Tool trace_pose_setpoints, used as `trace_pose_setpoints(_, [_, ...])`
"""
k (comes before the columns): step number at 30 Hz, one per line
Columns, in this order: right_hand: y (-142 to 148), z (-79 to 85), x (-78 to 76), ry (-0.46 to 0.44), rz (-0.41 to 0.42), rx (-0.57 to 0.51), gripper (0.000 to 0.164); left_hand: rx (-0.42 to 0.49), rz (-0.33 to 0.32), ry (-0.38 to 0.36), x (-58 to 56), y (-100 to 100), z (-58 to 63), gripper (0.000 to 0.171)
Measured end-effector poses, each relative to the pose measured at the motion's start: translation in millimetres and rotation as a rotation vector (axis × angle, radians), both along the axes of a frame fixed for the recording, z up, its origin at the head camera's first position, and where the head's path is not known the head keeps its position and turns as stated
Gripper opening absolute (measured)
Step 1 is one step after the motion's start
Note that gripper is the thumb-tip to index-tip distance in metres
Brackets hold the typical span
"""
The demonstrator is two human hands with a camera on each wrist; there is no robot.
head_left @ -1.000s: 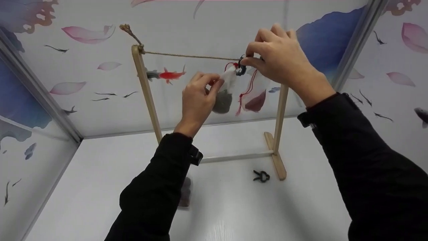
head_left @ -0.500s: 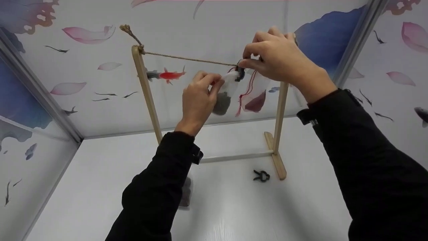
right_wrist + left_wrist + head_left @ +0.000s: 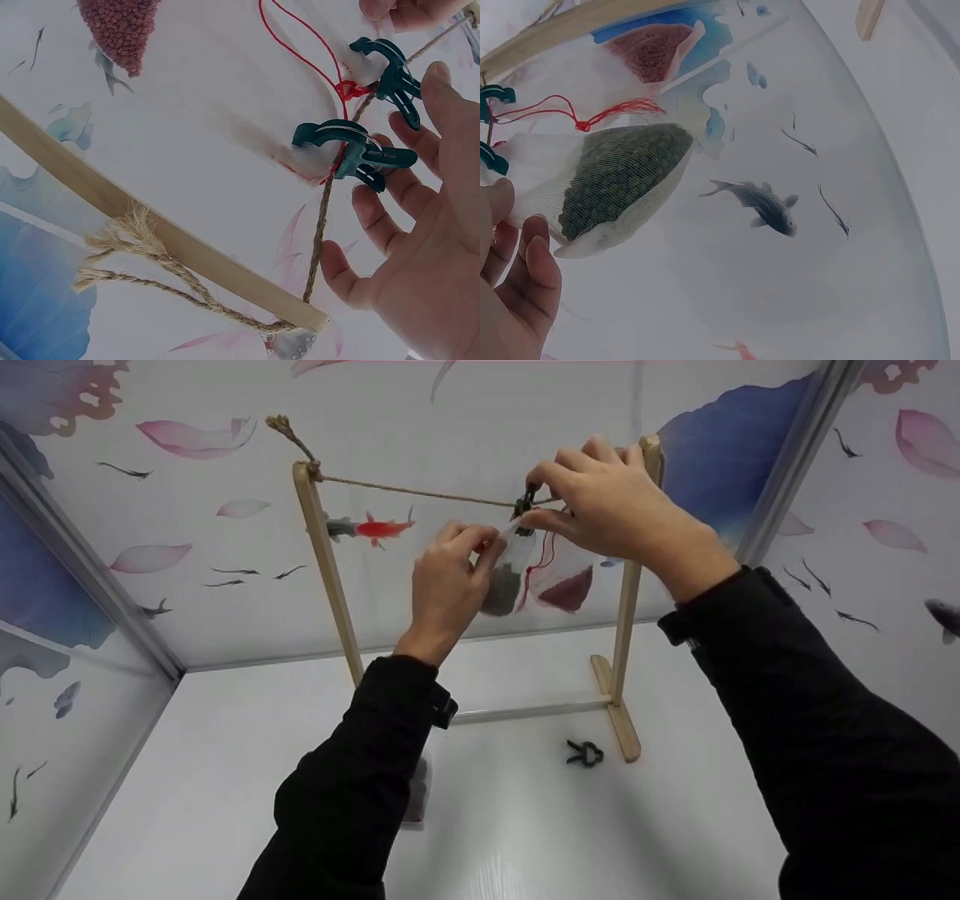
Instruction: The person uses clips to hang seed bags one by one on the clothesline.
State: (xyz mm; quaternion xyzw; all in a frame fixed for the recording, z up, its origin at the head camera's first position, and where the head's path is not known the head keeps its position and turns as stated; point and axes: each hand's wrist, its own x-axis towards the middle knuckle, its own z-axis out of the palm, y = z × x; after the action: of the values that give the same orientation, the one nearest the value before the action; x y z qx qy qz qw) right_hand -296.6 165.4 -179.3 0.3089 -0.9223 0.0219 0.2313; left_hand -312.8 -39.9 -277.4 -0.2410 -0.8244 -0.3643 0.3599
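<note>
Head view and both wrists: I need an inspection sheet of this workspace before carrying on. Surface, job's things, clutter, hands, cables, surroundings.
Surface: white tabletop, bearing a wooden stand.
Job's things: rope strung across the stand; green-filled bag at the rope, with a dark clip at its mouth; red-filled bag hanging from the rope by a second clip.
Clutter: loose clip on the tabletop; container partly hidden by the left sleeve.
Hands: left hand pinches the green-filled bag; right hand pinches the dark clip.
Cables: nothing seen.
Surroundings: white panels printed with fish and petals.
</note>
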Motion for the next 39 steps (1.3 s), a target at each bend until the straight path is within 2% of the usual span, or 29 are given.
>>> trace_pose_setpoints(8, [-1,-3.5,-0.1,-0.03,-0.004,-0.012,0.061,-0.009,0.008,-0.023,1.2,-2,-2.8,0.021])
trace_pose_setpoints(16, [0,-9.9,-1.1,0.024,0.029,-0.012,0.059,-0.074,0.023,-0.075,2.4,-2,-6.0,0.025])
trace_pose_setpoints(21, [2,-14.3,-1.1,0.056,0.058,-0.032,0.056,-0.105,0.026,-0.093,3.3,-3,-8.6,0.034])
trace_pose_setpoints(26, [6,-21.9,-1.3,0.156,0.149,-0.091,0.049,-0.126,0.032,-0.078,5.3,-4,-11.9,0.047])
trace_pose_setpoints(32, [13,-37.3,1.5,0.323,0.263,-0.15,0.046,-0.129,-0.001,-0.067,10.4,-7,-19.8,0.055])
trace_pose_setpoints(39, [22,-70.7,24.9,0.371,0.399,-0.414,0.043,-0.101,-0.064,0.057,21.9,-20,-44.5,0.054])
